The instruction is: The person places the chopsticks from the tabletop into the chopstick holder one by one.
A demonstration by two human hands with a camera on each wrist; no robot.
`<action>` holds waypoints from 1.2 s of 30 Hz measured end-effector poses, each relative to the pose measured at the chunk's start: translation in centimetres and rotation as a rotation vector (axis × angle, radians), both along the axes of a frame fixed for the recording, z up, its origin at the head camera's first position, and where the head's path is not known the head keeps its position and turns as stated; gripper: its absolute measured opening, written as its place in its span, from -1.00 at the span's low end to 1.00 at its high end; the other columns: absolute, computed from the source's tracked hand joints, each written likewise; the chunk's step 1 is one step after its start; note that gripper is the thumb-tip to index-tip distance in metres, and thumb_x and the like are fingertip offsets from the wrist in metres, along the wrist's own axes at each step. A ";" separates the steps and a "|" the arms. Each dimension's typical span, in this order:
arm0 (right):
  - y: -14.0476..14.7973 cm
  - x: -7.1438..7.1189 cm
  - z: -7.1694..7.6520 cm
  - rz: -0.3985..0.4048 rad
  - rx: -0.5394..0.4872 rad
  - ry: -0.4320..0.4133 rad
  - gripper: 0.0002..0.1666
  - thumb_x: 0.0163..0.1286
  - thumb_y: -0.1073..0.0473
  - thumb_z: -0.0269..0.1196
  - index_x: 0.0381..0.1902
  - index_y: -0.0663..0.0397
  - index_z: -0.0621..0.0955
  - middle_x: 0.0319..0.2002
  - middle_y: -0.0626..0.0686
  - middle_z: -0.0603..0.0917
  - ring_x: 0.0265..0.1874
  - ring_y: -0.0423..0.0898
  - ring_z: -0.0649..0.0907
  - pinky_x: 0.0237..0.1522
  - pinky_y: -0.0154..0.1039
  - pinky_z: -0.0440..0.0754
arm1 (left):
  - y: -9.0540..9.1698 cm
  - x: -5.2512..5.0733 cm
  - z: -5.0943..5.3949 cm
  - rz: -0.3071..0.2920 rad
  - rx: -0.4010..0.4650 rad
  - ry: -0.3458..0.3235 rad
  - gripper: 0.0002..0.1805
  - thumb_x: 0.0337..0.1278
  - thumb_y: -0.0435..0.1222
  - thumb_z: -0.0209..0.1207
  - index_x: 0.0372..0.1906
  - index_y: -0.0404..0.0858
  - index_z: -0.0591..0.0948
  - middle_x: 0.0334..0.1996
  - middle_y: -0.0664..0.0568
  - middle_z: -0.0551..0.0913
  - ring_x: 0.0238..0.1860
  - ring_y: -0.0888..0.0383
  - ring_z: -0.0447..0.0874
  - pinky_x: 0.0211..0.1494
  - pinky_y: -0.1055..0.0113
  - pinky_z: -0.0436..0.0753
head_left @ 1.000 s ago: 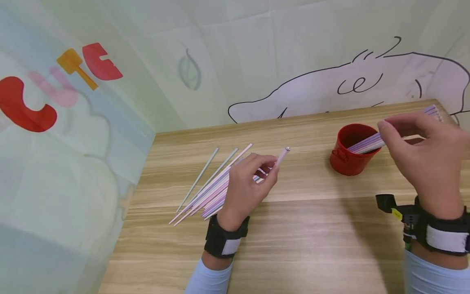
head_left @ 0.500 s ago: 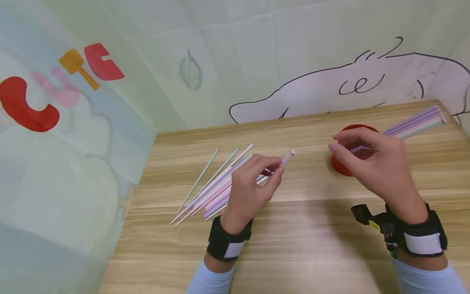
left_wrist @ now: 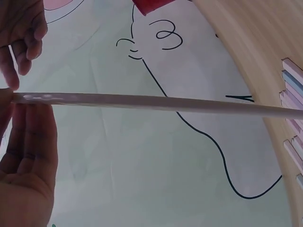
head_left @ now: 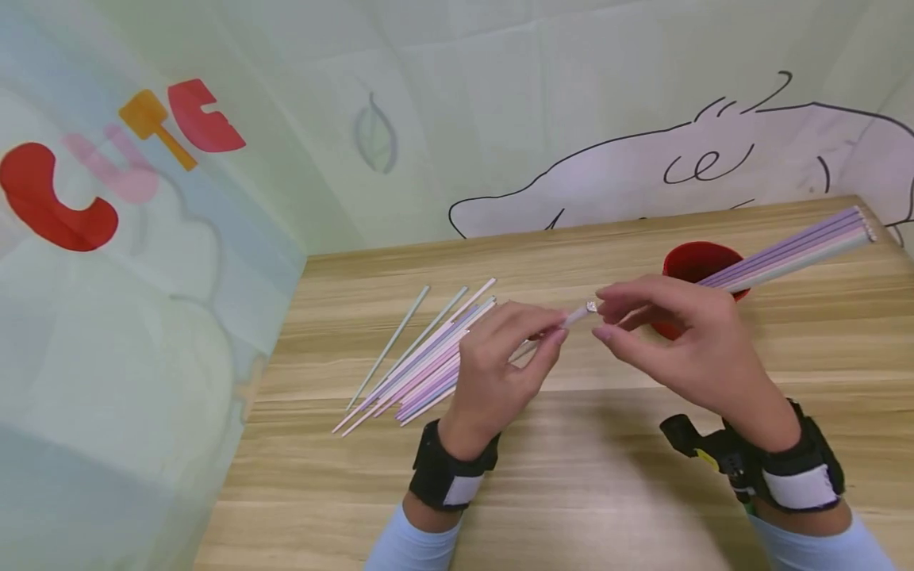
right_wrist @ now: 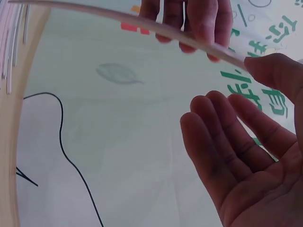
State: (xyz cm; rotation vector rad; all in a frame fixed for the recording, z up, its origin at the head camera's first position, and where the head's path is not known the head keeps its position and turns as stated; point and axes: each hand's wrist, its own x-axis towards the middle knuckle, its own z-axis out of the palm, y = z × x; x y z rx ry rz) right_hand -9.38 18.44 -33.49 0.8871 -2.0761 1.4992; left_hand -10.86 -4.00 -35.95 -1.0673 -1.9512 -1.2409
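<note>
My left hand pinches a pale pinkish chopstick between thumb and fingers near its shiny decorated end. That end points at my right hand, whose thumb and fingers are spread apart close around it. In the right wrist view, the thumb appears at the chopstick's end; whether it touches cannot be told. Behind the right hand stands a red bucket, partly hidden. Several purple, pink and pale green chopsticks lean out of it to the right. Beside the left hand lies a pile of pastel chopsticks.
Two pale green chopsticks lie at the pile's left, one of them set apart. The wooden table ends at a printed cloth backdrop behind, with another printed cloth at the left.
My right hand has moved left from the chopsticks in the bucket to the held chopstick's end. My left hand has shifted slightly right, tilting the chopstick flatter.
</note>
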 end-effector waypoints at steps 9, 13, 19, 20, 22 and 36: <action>-0.8 0.0 -0.1 0.106 -0.053 0.083 -0.68 0.22 0.30 0.48 -0.10 0.37 0.71 -0.23 0.17 0.75 -0.30 -0.15 0.73 -0.18 -0.35 0.69 | 0.3 0.2 0.1 -0.012 -0.026 0.002 -0.82 0.16 -0.47 0.35 -0.11 -0.33 0.74 -0.25 -0.03 0.71 -0.21 0.23 0.67 -0.13 0.47 0.65; -0.9 0.0 -0.1 0.088 -0.055 0.093 -0.70 0.27 0.20 0.45 -0.15 0.34 0.72 -0.26 0.17 0.75 -0.30 -0.15 0.73 -0.16 -0.36 0.68 | 0.5 0.2 0.0 -0.011 -0.042 0.011 -0.82 0.17 -0.46 0.35 -0.11 -0.33 0.74 -0.25 -0.03 0.71 -0.21 0.23 0.67 -0.14 0.48 0.63; -0.6 0.0 -0.2 0.015 -0.084 0.077 -0.64 0.29 0.08 0.44 -0.23 0.35 0.73 -0.31 0.14 0.76 -0.38 -0.20 0.71 -0.23 -0.42 0.67 | 0.5 0.1 -0.2 -0.015 -0.064 -0.031 -0.80 0.19 -0.42 0.35 -0.08 -0.34 0.73 -0.23 -0.03 0.73 -0.18 0.23 0.68 -0.09 0.45 0.65; -0.4 0.0 -0.2 -0.010 -0.090 0.069 -0.68 0.27 0.14 0.46 -0.23 0.36 0.73 -0.32 0.13 0.76 -0.40 -0.21 0.71 -0.24 -0.43 0.67 | 0.4 0.0 -0.3 -0.002 -0.071 -0.037 -0.80 0.19 -0.41 0.35 -0.09 -0.34 0.73 -0.24 -0.02 0.74 -0.18 0.22 0.68 -0.10 0.44 0.65; 0.1 0.1 -0.1 -0.068 -0.107 0.044 -0.75 0.22 0.28 0.48 -0.24 0.38 0.73 -0.33 0.10 0.76 -0.42 -0.22 0.71 -0.27 -0.45 0.66 | 0.2 -0.2 -0.4 0.023 -0.076 -0.053 -0.81 0.20 -0.40 0.34 -0.10 -0.33 0.73 -0.26 -0.01 0.74 -0.20 0.21 0.68 -0.11 0.43 0.65; 4.3 0.7 1.4 -0.341 -0.395 -0.039 -0.72 0.19 0.56 0.34 -0.14 0.67 0.61 -0.27 0.11 0.76 -0.40 -0.13 0.72 -0.22 -0.45 0.65 | -1.8 -2.0 -2.0 0.216 -0.218 -0.187 -0.81 0.25 -0.43 0.21 -0.09 -0.28 0.74 -0.31 0.05 0.71 -0.28 0.21 0.65 -0.23 0.27 0.65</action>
